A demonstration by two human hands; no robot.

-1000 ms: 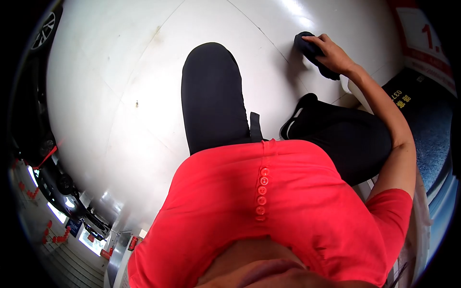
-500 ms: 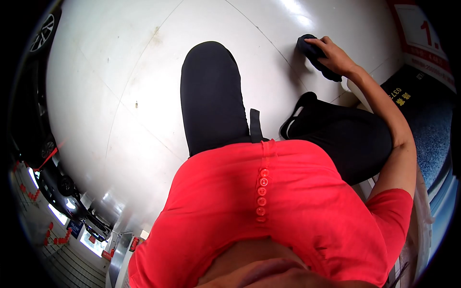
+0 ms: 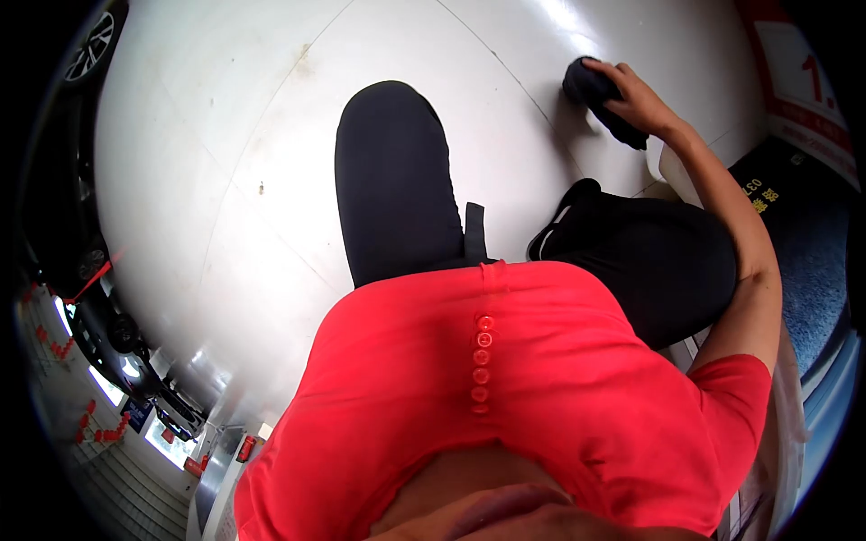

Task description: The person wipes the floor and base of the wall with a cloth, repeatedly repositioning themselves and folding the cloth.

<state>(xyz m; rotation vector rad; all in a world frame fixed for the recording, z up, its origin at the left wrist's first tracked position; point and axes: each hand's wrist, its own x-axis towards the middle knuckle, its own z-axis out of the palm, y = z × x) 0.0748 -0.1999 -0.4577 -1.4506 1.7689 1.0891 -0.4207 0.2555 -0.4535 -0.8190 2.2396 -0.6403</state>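
The right hand (image 3: 639, 101) is at the upper right of the frame, its fingers spread over a dark bundle (image 3: 594, 95) and gripping it. The palm covers part of the bundle; whether it is lifted or touches the floor (image 3: 271, 126), I cannot tell. The left hand is out of view, so its state cannot be told.

A pale object (image 3: 669, 169) sits just beside the right wrist, partly hidden by the forearm. To its right, a dark-bordered blue mat (image 3: 812, 270) with yellow lettering lies along the right edge, below a red and white sign (image 3: 798, 68) in the upper right corner.

The red shirt (image 3: 406, 379) blocks most of the lower middle. Above it, the left leg (image 3: 392, 180) rises as a black column in the centre, a loose strap (image 3: 474, 232) beside it. The bent right leg (image 3: 649, 257) fills the space between shirt and bundle, apart from the bundle.

Dark cars (image 3: 108, 338) line the left edge, well apart from the hand. A metal counter (image 3: 212, 473) and a red can (image 3: 246, 448) are at the lower left.
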